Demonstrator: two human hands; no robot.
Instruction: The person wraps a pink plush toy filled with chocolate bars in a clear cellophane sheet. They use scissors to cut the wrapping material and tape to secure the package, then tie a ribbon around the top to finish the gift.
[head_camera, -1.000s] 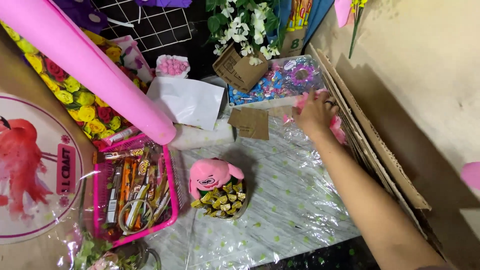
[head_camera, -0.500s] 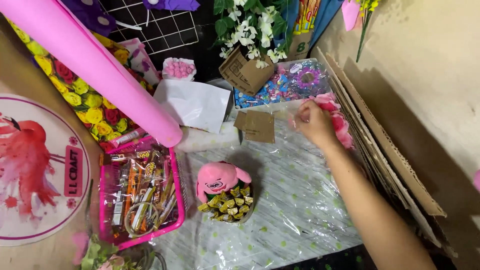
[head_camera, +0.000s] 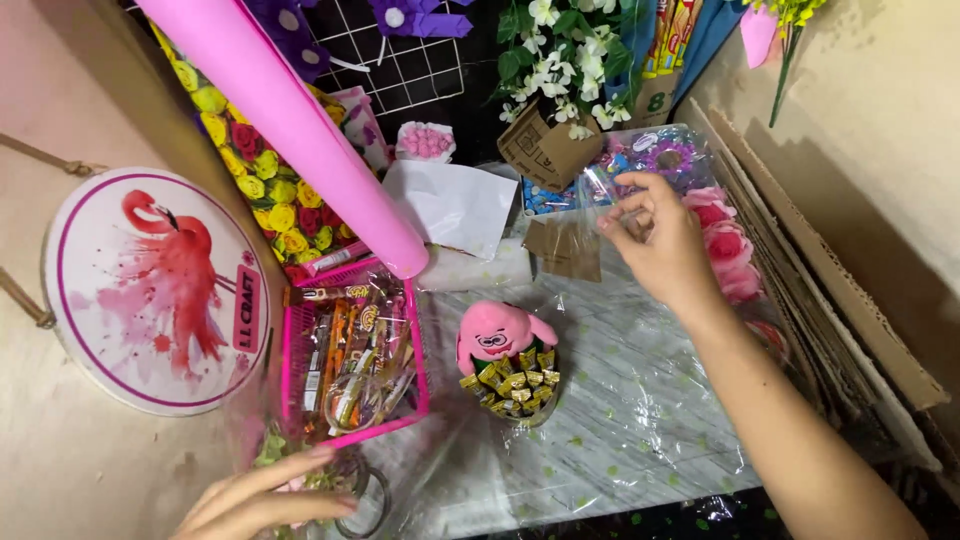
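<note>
My right hand (head_camera: 658, 238) is raised over the far side of the table, its thumb and fingers pinching a corner of the clear dotted cellophane sheet (head_camera: 640, 400) that covers the tabletop. Pink roses (head_camera: 722, 245) lie just to the right of it. My left hand (head_camera: 262, 502) lies flat at the bottom left, fingers stretched out on the cellophane beside some greenery and a dark ring. Between the hands sits a pink plush toy (head_camera: 497, 333) on a small bowl of gold-wrapped candies (head_camera: 512, 387).
A pink basket (head_camera: 287, 372) of snack sticks stands left of the plush. A long pink paper roll (head_camera: 290, 120) slants above it. A round flamingo sign (head_camera: 150, 290), a yellow and red rose bouquet (head_camera: 262, 190), white paper (head_camera: 452, 205), a cardboard box (head_camera: 545, 152) and stacked cardboard sheets (head_camera: 835, 300) surround the table.
My right hand has moved left off the pink roses and lifted the cellophane corner. My left hand has come into view at the bottom left.
</note>
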